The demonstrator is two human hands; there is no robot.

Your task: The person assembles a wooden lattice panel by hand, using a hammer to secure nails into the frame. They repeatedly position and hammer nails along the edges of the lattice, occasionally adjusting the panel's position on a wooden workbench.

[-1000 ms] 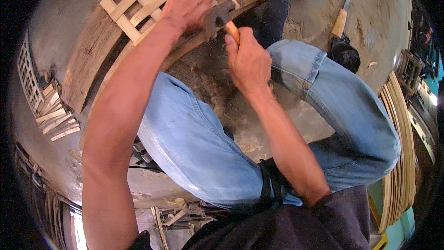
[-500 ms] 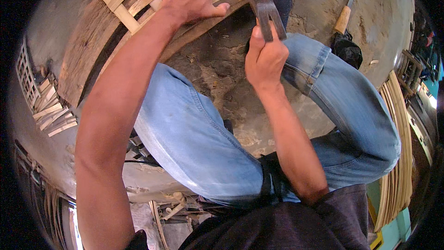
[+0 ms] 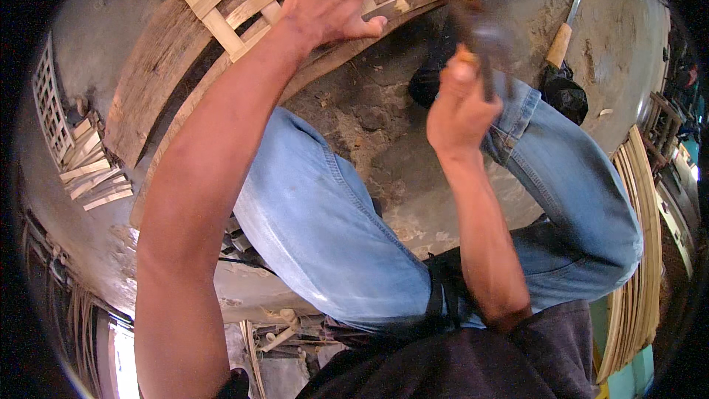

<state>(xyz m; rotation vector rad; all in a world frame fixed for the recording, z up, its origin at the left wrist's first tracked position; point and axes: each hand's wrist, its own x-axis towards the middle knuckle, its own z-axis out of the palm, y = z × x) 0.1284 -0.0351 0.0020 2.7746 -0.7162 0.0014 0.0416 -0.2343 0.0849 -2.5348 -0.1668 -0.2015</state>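
Observation:
My left hand [image 3: 331, 1] rests on a woven lattice of pale bamboo strips [image 3: 247, 13], its fingers spread and thumb out to the side. The lattice lies across wooden planks [image 3: 159, 74] at the top of the view, and its far part runs out of the picture. In my right hand [image 3: 461, 114] is a claw hammer [image 3: 473, 22], gripped in a closed fist. Motion smears the hammer's dark metal head, which hangs above my foot near the lattice's right end.
A knife with a wooden handle [image 3: 560, 46] lies on the floor at the right, beside a black plastic bag [image 3: 565, 96]. Long bamboo strips [image 3: 639, 251] are stacked at far right. Short strips [image 3: 96, 174] and another lattice [image 3: 52, 103] are at the left.
My right hand and the hammer have moved right, away from the lattice's near edge, and the hammer is now blurred. The left hand stays spread on the lattice. The whole view has shifted slightly.

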